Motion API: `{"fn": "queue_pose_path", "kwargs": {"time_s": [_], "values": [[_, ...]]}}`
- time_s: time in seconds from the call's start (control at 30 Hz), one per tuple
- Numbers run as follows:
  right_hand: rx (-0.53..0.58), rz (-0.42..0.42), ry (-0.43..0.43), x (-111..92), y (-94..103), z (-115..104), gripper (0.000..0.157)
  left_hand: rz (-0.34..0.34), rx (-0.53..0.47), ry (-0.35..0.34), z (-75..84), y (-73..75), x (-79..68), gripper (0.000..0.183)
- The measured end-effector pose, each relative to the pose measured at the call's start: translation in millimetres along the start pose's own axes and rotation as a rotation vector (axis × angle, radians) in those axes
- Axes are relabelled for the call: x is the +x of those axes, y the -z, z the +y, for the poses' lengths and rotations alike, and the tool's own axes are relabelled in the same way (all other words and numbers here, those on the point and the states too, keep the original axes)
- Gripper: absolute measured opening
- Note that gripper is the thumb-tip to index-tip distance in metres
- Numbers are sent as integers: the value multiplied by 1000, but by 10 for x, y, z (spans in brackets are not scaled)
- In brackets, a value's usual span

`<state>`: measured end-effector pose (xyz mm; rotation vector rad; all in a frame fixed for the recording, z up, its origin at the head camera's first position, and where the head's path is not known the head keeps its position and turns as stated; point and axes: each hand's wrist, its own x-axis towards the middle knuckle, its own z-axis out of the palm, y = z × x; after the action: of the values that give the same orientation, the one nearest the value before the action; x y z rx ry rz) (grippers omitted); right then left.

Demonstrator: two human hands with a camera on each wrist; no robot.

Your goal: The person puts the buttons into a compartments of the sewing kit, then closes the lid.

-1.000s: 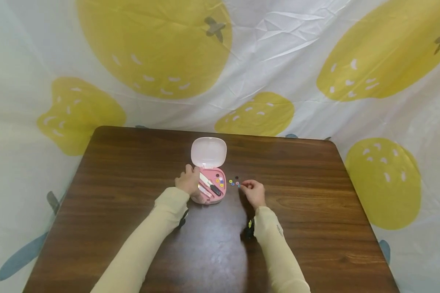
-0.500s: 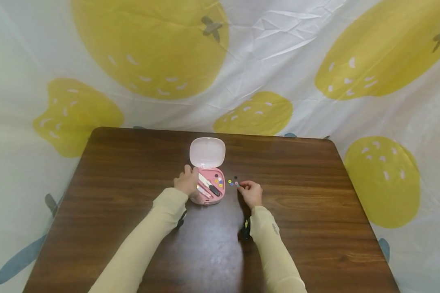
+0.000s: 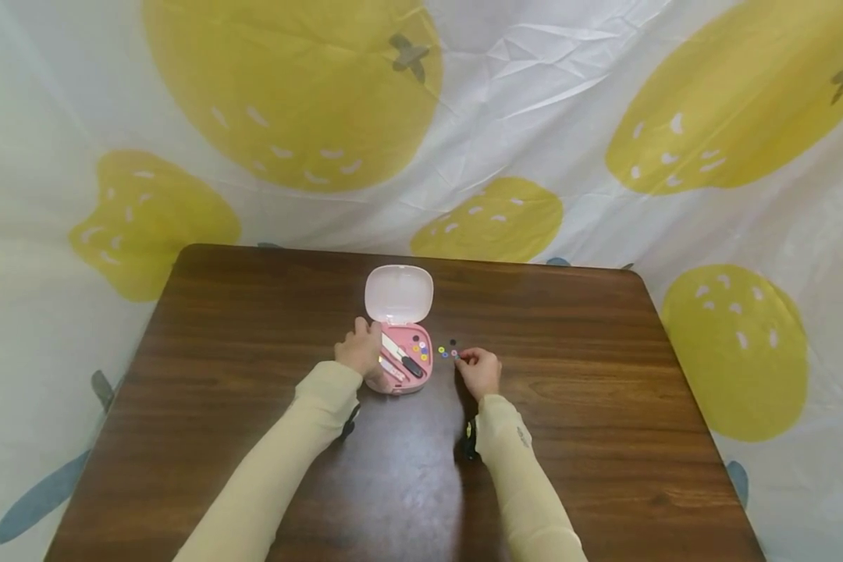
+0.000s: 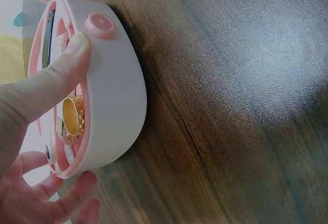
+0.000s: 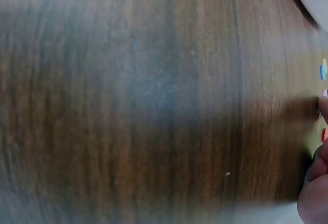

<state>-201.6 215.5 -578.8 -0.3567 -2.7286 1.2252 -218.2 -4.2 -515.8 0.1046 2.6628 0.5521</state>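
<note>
In the head view, a pink-and-white sewing kit box (image 3: pixel 411 382) stands on the table with its lid (image 3: pixel 399 293) raised. My left hand (image 3: pixel 359 348) grips its left side; the left wrist view shows the thumb (image 4: pixel 72 60) over the rim and fingers under the far end. Inside are a gold thimble (image 4: pixel 74 115), a tool with a black handle (image 3: pixel 411 366) and several buttons (image 3: pixel 425 357). Right of the box, my right hand (image 3: pixel 481 371) has its fingertips down at a small group of buttons, including a yellow one (image 3: pixel 441 350) and a black one (image 3: pixel 453 342). I cannot tell whether it pinches one.
The brown wooden table (image 3: pixel 590 390) extends around the box on all sides. Behind it hangs a white cloth (image 3: pixel 520 70) printed with yellow fruit. A red button (image 5: pixel 324 134) and a blue one (image 5: pixel 323 72) show at the edge of the right wrist view.
My right hand has shifted slightly left and toward me, its fingertips staying by the loose buttons. The left hand and the box hold their place.
</note>
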Motion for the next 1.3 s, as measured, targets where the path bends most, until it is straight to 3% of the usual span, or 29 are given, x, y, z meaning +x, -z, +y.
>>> {"fn": "queue_pose_path", "kwargs": {"time_s": [0.87,1.3], "values": [[-36,-50,-9,48,3,4,7,-3,-6,-3,10,15,-19,109],[-5,-31,-13,-6,30,-35,9,14,6,-9,7,13,-38,110]]}}
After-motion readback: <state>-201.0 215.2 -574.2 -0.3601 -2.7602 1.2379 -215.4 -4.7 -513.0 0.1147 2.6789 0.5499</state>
